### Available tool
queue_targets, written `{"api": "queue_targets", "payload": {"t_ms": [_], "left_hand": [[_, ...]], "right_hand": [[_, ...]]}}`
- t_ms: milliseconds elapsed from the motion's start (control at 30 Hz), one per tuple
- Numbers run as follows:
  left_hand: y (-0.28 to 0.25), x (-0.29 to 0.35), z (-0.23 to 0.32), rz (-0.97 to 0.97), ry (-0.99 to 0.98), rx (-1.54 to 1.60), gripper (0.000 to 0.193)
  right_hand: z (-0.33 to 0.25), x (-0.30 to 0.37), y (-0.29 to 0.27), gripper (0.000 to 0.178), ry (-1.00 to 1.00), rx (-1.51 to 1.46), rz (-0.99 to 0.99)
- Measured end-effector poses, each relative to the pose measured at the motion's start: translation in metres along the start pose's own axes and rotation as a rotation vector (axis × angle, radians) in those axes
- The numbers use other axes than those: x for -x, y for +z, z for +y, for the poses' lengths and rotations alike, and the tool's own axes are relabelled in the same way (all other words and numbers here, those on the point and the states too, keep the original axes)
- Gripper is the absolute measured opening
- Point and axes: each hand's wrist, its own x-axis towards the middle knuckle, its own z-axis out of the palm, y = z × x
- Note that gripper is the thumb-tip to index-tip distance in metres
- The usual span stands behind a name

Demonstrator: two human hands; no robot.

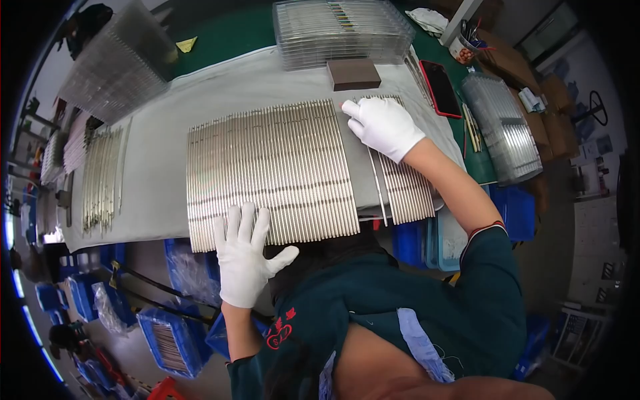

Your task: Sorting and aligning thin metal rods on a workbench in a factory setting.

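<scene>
A wide row of thin silvery metal rods [267, 160] lies side by side on the grey cloth in front of me. My left hand [243, 257], in a white glove, rests with fingers spread on the near ends of that row, thumb out to the right. Farther right, my right hand [387, 127], also gloved, is closed at the far end of a single metal rod [378, 183], fingers curled to the left; a reddish spot shows at one fingertip. The single rod lies apart between the wide row and a narrower row of rods [410, 193], whose far part the hand hides.
A brown block [353, 74] sits behind the rows, before stacked clear trays [343, 33]. More clear trays [117, 63] stand at far left, near loose rods [101, 177]. A red-edged phone [440, 88] lies at right, beside another tray stack [503, 127]. Blue bins [175, 340] stand below.
</scene>
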Motion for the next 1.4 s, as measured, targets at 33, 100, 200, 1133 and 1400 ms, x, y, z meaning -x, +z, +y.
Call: {"api": "queue_targets", "payload": {"t_ms": [33, 100, 200, 1133, 1400], "left_hand": [[-0.010, 0.001, 0.006, 0.099, 0.028, 0.198, 0.071], [-0.016, 0.020, 0.020, -0.007, -0.137, 0.802, 0.055], [-0.015, 0.030, 0.027, -0.322, -0.256, 1.198, 0.030], [0.115, 0.005, 0.118, -0.824, -0.492, 1.775, 0.023], [0.111, 0.003, 0.117, -0.838, -0.516, 1.704, 0.025]], "right_hand": [[0.000, -0.014, 0.003, 0.020, -0.015, 0.024, 0.035], [0.006, -0.033, 0.013, 0.021, 0.048, -0.025, -0.019], [0.012, -0.044, 0.017, 0.022, 0.069, 0.009, -0.046], [0.022, -0.076, 0.012, 0.088, 0.597, 0.004, -0.162], [0.038, -0.037, -0.019, 0.063, 0.335, 0.023, -0.042]]}}
